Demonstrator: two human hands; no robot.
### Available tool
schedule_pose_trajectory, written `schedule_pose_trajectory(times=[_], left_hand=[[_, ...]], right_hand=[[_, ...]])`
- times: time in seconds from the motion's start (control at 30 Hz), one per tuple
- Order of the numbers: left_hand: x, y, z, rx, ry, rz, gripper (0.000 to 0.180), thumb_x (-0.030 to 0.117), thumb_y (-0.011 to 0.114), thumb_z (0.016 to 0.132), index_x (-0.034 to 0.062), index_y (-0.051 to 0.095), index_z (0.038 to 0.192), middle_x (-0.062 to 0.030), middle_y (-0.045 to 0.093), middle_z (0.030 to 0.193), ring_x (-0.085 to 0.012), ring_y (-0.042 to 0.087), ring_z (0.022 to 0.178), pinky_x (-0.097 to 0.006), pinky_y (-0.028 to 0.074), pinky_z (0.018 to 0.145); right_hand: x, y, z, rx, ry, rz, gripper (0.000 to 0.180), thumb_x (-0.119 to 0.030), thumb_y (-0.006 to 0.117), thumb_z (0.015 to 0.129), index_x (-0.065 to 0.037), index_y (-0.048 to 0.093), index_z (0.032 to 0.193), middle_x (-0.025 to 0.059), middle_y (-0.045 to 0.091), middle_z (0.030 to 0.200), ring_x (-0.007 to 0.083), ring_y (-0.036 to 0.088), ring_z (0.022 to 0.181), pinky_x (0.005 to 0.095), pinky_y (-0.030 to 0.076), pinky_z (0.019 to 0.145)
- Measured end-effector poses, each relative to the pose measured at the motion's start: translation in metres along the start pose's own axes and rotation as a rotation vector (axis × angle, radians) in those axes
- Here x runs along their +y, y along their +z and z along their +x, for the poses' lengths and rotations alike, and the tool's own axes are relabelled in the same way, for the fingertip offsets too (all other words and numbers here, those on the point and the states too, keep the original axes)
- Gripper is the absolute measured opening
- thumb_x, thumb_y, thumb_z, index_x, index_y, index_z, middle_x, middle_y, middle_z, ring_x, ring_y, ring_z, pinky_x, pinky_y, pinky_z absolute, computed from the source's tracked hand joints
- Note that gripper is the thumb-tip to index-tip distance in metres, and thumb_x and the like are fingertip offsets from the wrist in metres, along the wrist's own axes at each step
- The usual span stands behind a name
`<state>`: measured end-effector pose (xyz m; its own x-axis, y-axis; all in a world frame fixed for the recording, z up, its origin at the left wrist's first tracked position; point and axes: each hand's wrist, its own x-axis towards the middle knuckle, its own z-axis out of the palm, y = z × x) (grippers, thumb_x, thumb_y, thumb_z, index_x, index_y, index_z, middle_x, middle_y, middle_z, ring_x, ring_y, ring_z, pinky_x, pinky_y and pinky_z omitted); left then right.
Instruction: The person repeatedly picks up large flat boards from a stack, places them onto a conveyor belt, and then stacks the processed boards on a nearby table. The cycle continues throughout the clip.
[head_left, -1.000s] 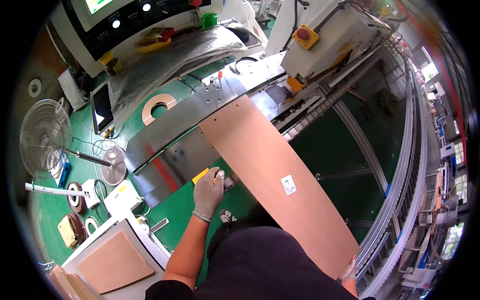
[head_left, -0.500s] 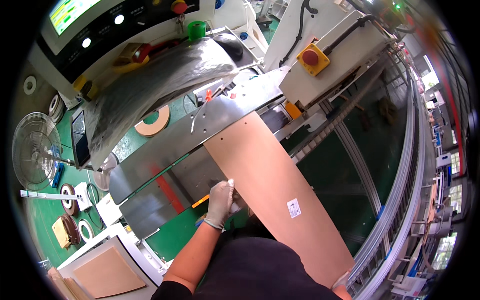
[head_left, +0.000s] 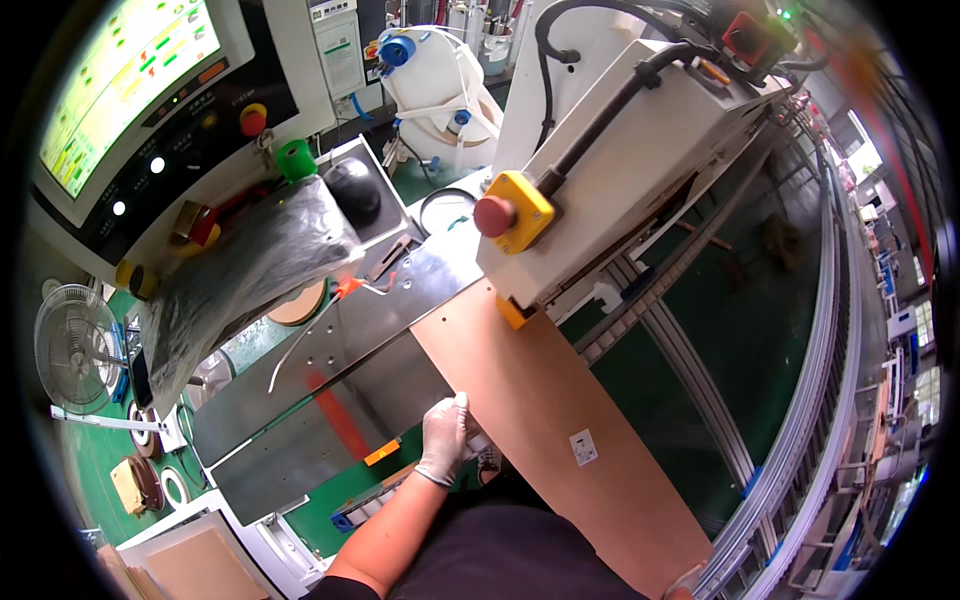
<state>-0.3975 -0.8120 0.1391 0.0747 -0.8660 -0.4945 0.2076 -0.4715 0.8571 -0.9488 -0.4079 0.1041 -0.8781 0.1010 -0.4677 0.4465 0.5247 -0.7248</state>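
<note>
A long tan panel with a white label slants across the view, its far end under the corner of a pale machine head. On the panel's left edge, my gloved left hand is closed, thumb on top and the other fingers out of sight beneath. My right hand is at the panel's near right corner, only partly showing, and its fingers seem to wrap the edge. Left of the panel lies a grey metal work plate with a red stripe.
A yellow box with a red button juts from the machine head. A lit control screen, a plastic-wrapped shelf and a fan stand left. An aluminium rail curves along the right. Orange-handled tweezers-like tool lies on the plate.
My view has swung forward, so the screen and the red-button box appear larger. The panel's far end now reaches under the machine head's corner. Both hands keep their hold.
</note>
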Motion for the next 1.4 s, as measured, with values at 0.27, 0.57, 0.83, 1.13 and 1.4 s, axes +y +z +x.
schedule_pose_trajectory(times=[0.27,0.57,0.83,1.13,1.4], left_hand=[[0.056,0.094,0.024,-0.091,-0.165,-0.318,0.031,0.028,0.048,0.112,0.0021,0.065,0.108,-0.0110,0.072,0.101,-0.0240,0.073,0.085,-0.041,0.061,0.068],[0.054,0.173,0.068,-0.281,-0.103,-0.451,0.032,0.030,0.049,0.110,0.0016,0.060,0.119,-0.0123,0.070,0.108,-0.0275,0.071,0.092,-0.045,0.063,0.075],[0.014,0.114,0.034,-0.176,0.665,0.924,0.034,0.036,0.056,0.099,0.0043,0.066,0.105,-0.0253,0.072,0.099,-0.0460,0.068,0.098,-0.055,0.053,0.082],[-0.005,-0.045,-0.098,0.074,0.605,1.227,0.039,0.037,0.063,0.091,0.0085,0.072,0.116,-0.0158,0.075,0.098,-0.0374,0.071,0.093,-0.050,0.056,0.084],[-0.065,-0.204,-0.223,0.402,0.457,1.207,0.052,0.042,0.063,0.096,0.0056,0.062,0.134,-0.0181,0.065,0.129,-0.0364,0.059,0.125,-0.050,0.043,0.110]], right_hand=[[-0.057,0.011,0.071,0.083,-0.104,-0.107,0.082,-0.066,0.036,0.103,0.007,0.065,0.128,0.0303,0.066,0.129,0.0461,0.063,0.123,0.0513,0.048,0.107],[-0.107,0.008,0.162,0.273,-0.294,-0.546,0.083,-0.063,0.037,0.103,0.011,0.071,0.118,0.0350,0.069,0.121,0.0488,0.066,0.118,0.0521,0.048,0.106],[-0.125,0.031,0.118,0.414,-0.330,-0.389,0.070,-0.057,0.043,0.103,0.007,0.070,0.098,0.0253,0.072,0.092,0.0401,0.072,0.084,0.0515,0.056,0.073],[0.044,0.231,0.002,-0.638,-0.239,-0.250,0.059,-0.063,0.045,0.105,-0.008,0.065,0.110,0.0093,0.064,0.081,0.0282,0.063,0.071,0.0433,0.051,0.063],[0.006,0.310,-0.385,-1.759,-1.562,-0.974,0.040,-0.040,0.072,0.095,-0.002,0.076,0.105,0.0183,0.076,0.102,0.0331,0.074,0.098,0.0425,0.057,0.086]])
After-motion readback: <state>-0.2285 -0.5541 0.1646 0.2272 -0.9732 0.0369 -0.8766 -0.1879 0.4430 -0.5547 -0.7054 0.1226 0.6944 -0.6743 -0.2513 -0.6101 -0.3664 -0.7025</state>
